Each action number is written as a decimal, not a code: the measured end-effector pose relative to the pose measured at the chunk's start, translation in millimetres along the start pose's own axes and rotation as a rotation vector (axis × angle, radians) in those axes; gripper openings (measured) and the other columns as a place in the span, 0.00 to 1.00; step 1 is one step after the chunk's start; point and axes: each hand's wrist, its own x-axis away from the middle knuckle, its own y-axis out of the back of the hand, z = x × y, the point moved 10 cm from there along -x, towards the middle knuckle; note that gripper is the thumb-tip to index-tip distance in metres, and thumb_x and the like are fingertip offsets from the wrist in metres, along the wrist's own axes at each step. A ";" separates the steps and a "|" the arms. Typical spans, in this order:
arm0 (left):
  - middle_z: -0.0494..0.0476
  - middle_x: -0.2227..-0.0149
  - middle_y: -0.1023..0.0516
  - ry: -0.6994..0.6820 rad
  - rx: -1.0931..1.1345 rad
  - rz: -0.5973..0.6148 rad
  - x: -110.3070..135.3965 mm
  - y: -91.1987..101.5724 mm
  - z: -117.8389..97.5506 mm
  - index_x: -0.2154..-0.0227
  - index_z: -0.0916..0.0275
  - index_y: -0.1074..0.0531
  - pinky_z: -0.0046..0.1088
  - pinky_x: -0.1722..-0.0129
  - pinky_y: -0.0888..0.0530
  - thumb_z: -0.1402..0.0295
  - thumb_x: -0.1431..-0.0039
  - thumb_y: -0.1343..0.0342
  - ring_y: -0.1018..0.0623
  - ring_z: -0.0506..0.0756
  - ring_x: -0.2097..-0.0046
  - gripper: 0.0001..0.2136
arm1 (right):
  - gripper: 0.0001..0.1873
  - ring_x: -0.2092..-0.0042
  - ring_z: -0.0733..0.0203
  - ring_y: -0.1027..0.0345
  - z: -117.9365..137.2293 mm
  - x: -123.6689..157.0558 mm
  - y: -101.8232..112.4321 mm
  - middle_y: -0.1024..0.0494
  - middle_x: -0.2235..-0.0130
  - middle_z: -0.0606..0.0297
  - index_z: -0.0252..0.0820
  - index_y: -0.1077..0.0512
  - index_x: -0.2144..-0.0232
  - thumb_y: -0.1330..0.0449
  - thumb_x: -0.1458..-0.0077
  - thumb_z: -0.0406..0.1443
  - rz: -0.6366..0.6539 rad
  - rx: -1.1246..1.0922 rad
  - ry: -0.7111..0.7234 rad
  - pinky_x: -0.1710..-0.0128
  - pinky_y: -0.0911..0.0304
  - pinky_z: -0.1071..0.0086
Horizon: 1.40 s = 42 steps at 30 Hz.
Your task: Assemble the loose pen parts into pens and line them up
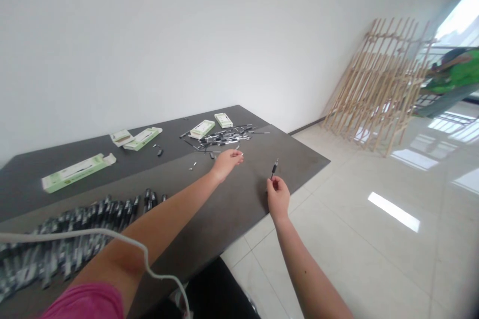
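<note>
My right hand (279, 194) is closed round a pen (274, 167), held with its pointed tip upward above the right side of the table. The pen has a dark grip and a pale tip; its lower part is mostly hidden by my fingers. My left hand (227, 163) is pinched, with a tiny pale piece just showing at the fingertips, too small to name. Beyond it lies a loose pile of thin pen parts (228, 136), black and silvery. Under my left forearm, rows of assembled-looking black and clear pens (80, 232) lie on the table (239, 199), blurred.
Green and white cartons stand along the back, among them a long open carton (75, 173) and a smaller carton (202, 129). A white cable (112, 232) crosses in front. Wooden racks (377, 84) lean at the wall; a person in green (458, 70) is far right.
</note>
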 end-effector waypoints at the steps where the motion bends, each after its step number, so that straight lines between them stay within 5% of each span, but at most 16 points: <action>1: 0.63 0.58 0.22 0.008 0.056 -0.001 17.1 12.3 -0.7 0.53 0.68 0.30 0.31 0.55 0.26 0.67 0.40 0.51 0.22 0.52 0.58 0.15 | 0.14 0.68 0.58 0.35 8.1 3.6 -0.6 0.27 0.70 0.63 0.39 0.29 0.68 0.45 0.49 0.44 0.018 -0.004 0.029 0.66 0.42 0.67; 8: 0.58 0.60 0.21 0.232 0.723 -0.067 145.6 74.9 22.3 0.59 0.63 0.27 0.29 0.53 0.28 0.67 0.45 0.42 0.22 0.49 0.60 0.12 | 0.06 0.68 0.61 0.36 107.1 92.4 -36.7 0.29 0.72 0.65 0.43 0.33 0.74 0.46 0.46 0.36 0.422 -0.066 0.398 0.65 0.41 0.68; 15: 0.54 0.56 0.22 0.293 0.993 -0.206 232.4 96.7 34.8 0.66 0.61 0.28 0.25 0.52 0.28 0.68 0.46 0.41 0.23 0.49 0.57 0.05 | 0.06 0.72 0.64 0.39 156.0 185.8 -58.0 0.35 0.76 0.69 0.44 0.36 0.75 0.46 0.47 0.31 0.670 -0.117 0.469 0.70 0.43 0.70; 27: 0.52 0.61 0.23 0.262 1.004 -0.217 273.2 112.2 35.7 0.68 0.61 0.27 0.26 0.53 0.30 0.66 0.48 0.40 0.25 0.48 0.61 0.06 | 0.06 0.73 0.64 0.39 177.3 222.0 -61.8 0.34 0.76 0.68 0.44 0.34 0.75 0.47 0.48 0.31 0.738 -0.030 0.564 0.71 0.44 0.70; 32: 0.52 0.66 0.24 0.207 0.704 -0.249 275.6 121.4 34.9 0.69 0.63 0.26 0.27 0.55 0.31 0.64 0.51 0.38 0.26 0.49 0.63 0.09 | 0.06 0.71 0.61 0.38 179.2 218.2 -61.8 0.31 0.74 0.66 0.44 0.30 0.72 0.47 0.45 0.33 0.732 -0.013 0.581 0.69 0.43 0.68; 35: 0.53 0.66 0.23 0.183 0.543 -0.272 275.4 128.4 35.2 0.68 0.63 0.25 0.28 0.56 0.32 0.62 0.51 0.39 0.27 0.51 0.63 0.10 | 0.10 0.67 0.59 0.36 172.0 216.6 -64.1 0.29 0.68 0.62 0.44 0.28 0.65 0.48 0.42 0.38 0.782 -0.178 0.424 0.68 0.42 0.67; 40: 0.54 0.66 0.23 0.125 0.622 -0.180 271.2 125.0 26.5 0.69 0.63 0.24 0.29 0.55 0.32 0.63 0.50 0.40 0.26 0.52 0.61 0.09 | 0.15 0.81 0.70 0.60 140.6 250.7 -89.5 0.44 0.78 0.73 0.43 0.29 0.63 0.47 0.43 0.47 1.073 -0.648 -0.339 0.83 0.62 0.74; 42: 0.55 0.65 0.22 0.117 0.643 -0.141 270.0 121.4 22.1 0.70 0.63 0.23 0.30 0.54 0.32 0.63 0.49 0.40 0.26 0.53 0.61 0.08 | 0.14 0.80 0.72 0.65 142.4 256.3 -90.1 0.47 0.78 0.76 0.43 0.31 0.63 0.40 0.47 0.45 1.059 -0.792 -0.471 0.83 0.66 0.75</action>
